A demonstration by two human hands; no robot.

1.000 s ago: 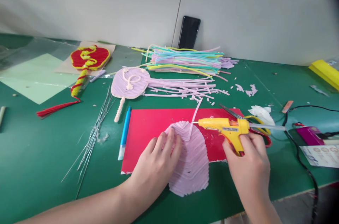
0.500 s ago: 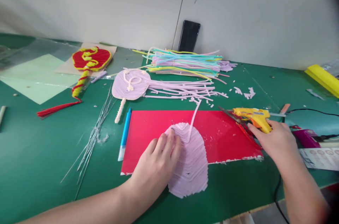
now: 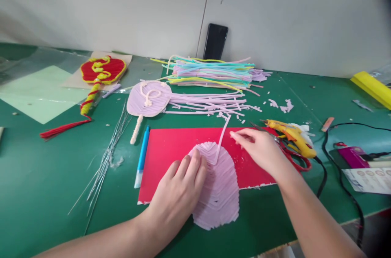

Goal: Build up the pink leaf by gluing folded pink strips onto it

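Observation:
My left hand (image 3: 180, 186) lies flat with its fingers pressed on the left side of a pink fan-shaped piece (image 3: 221, 186) made of glued pink strips. The piece rests on a red card (image 3: 174, 144). A loose pink strip (image 3: 222, 138) rises from the piece's top. My right hand (image 3: 259, 148) hovers over the red card just right of that strip, fingers loosely extended toward it and holding nothing. The yellow glue gun (image 3: 291, 132) lies on the table to the right of my right hand, over red-handled scissors (image 3: 295, 160).
A pile of coloured strips (image 3: 214, 71) and cut pink strips (image 3: 210, 105) lie behind the card. A finished pink fan (image 3: 148, 99), a red and yellow fan (image 3: 102, 70), a blue pen (image 3: 142, 156), thin wires (image 3: 106, 156), a black phone (image 3: 215, 41) and black cables (image 3: 339, 176) surround it.
My right hand carried the glue gun to the right, laid it down by the scissors, then came back empty toward the loose pink strip. My left hand stayed on the pink piece.

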